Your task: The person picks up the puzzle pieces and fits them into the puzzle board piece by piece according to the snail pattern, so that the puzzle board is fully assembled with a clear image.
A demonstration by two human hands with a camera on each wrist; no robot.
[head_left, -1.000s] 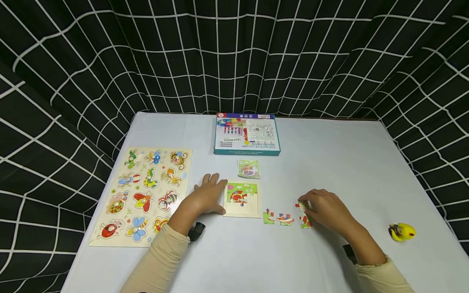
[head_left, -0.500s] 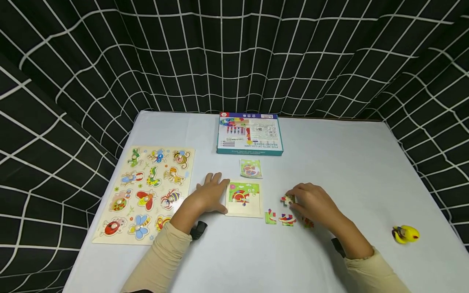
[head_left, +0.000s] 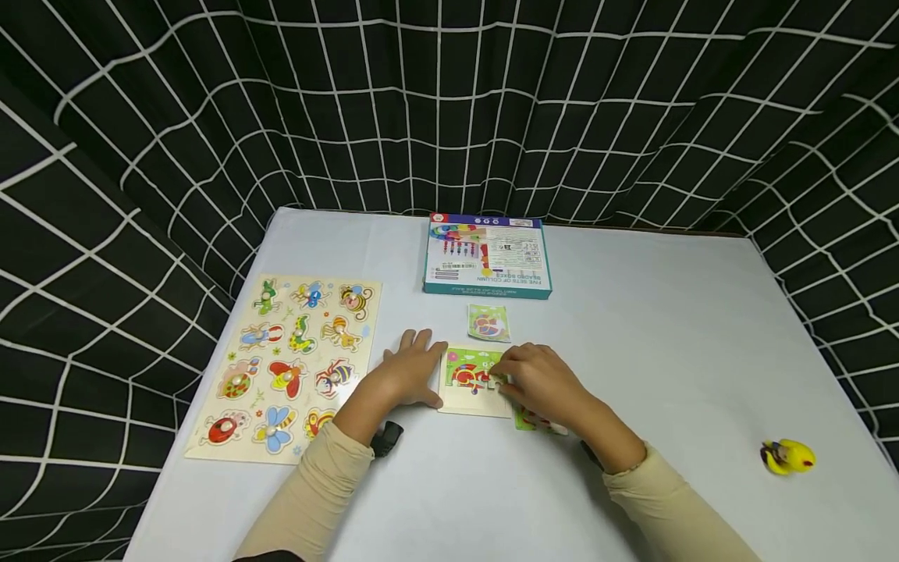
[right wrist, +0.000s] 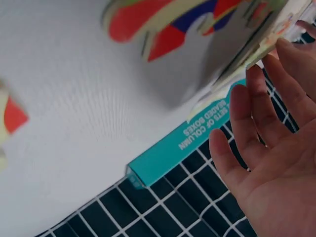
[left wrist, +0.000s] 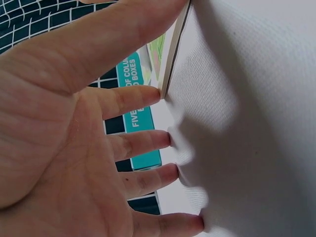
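Note:
A small square jigsaw board (head_left: 474, 403) lies on the white table, its upper part filled with green and red snail pieces. My left hand (head_left: 406, 376) rests at its left edge, fingers spread straight, thumb and index touching the rim; in the left wrist view the fingertips (left wrist: 150, 94) meet the table and board. My right hand (head_left: 544, 382) pinches a jigsaw piece (head_left: 495, 382) over the board's right side. In the right wrist view this piece (right wrist: 261, 52) sits between thumb and fingers. Loose jigsaw pieces (head_left: 525, 420) lie right of the board, partly hidden under the right hand.
A snail picture card (head_left: 488, 323) lies behind the board, and a teal-edged box (head_left: 488, 257) stands farther back. At left is a large insect peg puzzle (head_left: 288, 367). A yellow toy duck (head_left: 788, 456) sits at far right. Black gridded cloth (head_left: 449, 101) surrounds the table.
My right hand has picked up a jigsaw piece from the loose ones and carried it left onto the board. My left hand stays at the board's edge. The head view has shifted slightly.

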